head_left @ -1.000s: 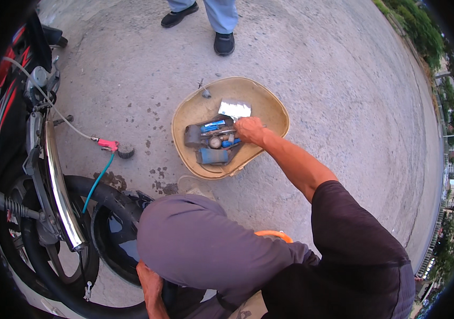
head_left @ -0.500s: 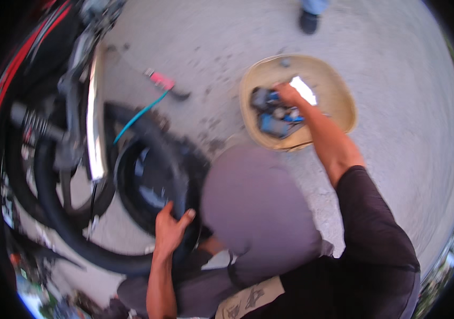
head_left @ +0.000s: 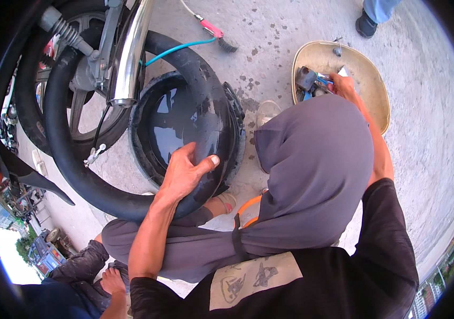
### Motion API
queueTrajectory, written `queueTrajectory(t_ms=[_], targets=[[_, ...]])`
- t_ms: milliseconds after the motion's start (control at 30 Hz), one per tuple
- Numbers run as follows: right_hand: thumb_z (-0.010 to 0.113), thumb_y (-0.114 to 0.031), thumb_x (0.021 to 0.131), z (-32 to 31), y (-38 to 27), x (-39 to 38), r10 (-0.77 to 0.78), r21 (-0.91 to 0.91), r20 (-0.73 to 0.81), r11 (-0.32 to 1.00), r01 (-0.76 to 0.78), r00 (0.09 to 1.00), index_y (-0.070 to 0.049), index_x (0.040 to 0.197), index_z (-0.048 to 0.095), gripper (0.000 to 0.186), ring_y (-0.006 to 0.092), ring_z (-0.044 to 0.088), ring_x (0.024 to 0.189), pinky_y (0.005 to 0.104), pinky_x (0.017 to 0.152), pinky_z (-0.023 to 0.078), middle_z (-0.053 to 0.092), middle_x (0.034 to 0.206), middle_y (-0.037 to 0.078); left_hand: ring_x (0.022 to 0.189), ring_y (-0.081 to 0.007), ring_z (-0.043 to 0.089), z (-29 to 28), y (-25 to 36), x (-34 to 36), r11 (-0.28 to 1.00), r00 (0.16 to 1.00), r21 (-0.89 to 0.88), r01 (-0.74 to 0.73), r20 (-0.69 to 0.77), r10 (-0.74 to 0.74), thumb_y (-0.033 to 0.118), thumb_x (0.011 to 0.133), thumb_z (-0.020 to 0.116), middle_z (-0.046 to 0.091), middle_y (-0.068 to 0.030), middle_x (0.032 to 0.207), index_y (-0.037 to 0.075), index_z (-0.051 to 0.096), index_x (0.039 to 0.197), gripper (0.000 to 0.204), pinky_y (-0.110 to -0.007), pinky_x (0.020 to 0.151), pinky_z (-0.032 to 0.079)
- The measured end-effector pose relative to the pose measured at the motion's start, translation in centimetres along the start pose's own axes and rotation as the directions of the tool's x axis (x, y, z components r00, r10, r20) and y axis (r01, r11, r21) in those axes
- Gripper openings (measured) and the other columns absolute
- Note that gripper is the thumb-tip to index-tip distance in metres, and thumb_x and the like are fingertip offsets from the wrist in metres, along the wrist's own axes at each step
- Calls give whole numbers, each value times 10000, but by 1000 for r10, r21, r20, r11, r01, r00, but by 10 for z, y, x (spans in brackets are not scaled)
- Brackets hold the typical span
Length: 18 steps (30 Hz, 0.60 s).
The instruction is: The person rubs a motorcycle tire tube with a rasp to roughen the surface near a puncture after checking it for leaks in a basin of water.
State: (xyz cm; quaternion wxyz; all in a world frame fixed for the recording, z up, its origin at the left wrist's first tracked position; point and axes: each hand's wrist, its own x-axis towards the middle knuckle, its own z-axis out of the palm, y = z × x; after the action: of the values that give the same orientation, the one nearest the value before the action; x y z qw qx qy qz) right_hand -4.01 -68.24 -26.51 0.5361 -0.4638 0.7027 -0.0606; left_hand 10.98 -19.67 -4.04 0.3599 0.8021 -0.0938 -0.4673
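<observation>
My left hand (head_left: 187, 173) grips the black inner tube (head_left: 99, 186) with thumb on top and fingers toward its inner side. The tube curves over a black basin (head_left: 143, 143) holding dark water (head_left: 165, 127). My right hand (head_left: 342, 85) reaches into a tan tray (head_left: 373, 98) at the upper right, its fingers closed on a small blue object (head_left: 325, 80) among grey and blue tool items (head_left: 305, 80). My raised knee, in grey trousers, partly hides the right forearm.
A motorcycle's wheel and chrome exhaust (head_left: 130, 64) stand upper left, beside a pink air gun (head_left: 212, 29) with teal hose (head_left: 176, 49). A standing person's shoe (head_left: 366, 25) is top right. Another person's hand (head_left: 112, 282) is lower left. An orange object (head_left: 249, 207) lies behind my legs.
The view has swung left, bringing the basin and tube toward the middle. My left hand has come up onto the tube's upper side. My right hand remains in the tray, its fingers shifted toward blue items.
</observation>
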Motion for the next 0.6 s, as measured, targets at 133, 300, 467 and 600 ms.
queueTrajectory(t_ms=[133, 300, 467, 600], targets=[[645, -59, 900, -36, 4, -28, -297, 31, 206, 954, 297, 932, 46, 841, 582, 136, 172, 565, 564, 286, 478, 502, 582, 736, 85, 754, -129, 565, -2, 11, -7, 995, 999, -97, -24, 24, 26, 300, 854, 776, 658, -72, 809, -57, 657, 977, 396, -329, 683, 473], [644, -116, 933, -90, -3, -51, -301, -172, 375, 907, 385, 877, 39, 1076, 641, 211, 144, 566, 652, 237, 542, 444, 615, 831, 71, 806, -132, 616, -6, 25, -16, 982, 998, -186, -41, 48, 51, 295, 859, 768, 703, -87, 875, -73, 682, 1061, 429, -315, 737, 504], [659, -102, 976, -113, -4, -152, -314, 417, 333, 895, 160, 889, 12, 1164, 640, 220, 86, 537, 688, 201, 580, 401, 619, 893, 42, 837, -139, 637, -18, 14, -28, 963, 995, -263, -66, 53, 82, 308, 862, 763, 715, -102, 926, -79, 690, 1122, 472, -319, 765, 516], [622, -102, 1017, -170, -28, -197, -381, 544, 222, 812, 210, 897, 46, 1338, 538, 364, 56, 513, 686, 204, 566, 407, 604, 943, 45, 851, -141, 645, -23, 10, -29, 947, 985, -289, -138, 56, 161, 310, 868, 750, 716, -100, 961, -76, 689, 1143, 477, -315, 772, 522]])
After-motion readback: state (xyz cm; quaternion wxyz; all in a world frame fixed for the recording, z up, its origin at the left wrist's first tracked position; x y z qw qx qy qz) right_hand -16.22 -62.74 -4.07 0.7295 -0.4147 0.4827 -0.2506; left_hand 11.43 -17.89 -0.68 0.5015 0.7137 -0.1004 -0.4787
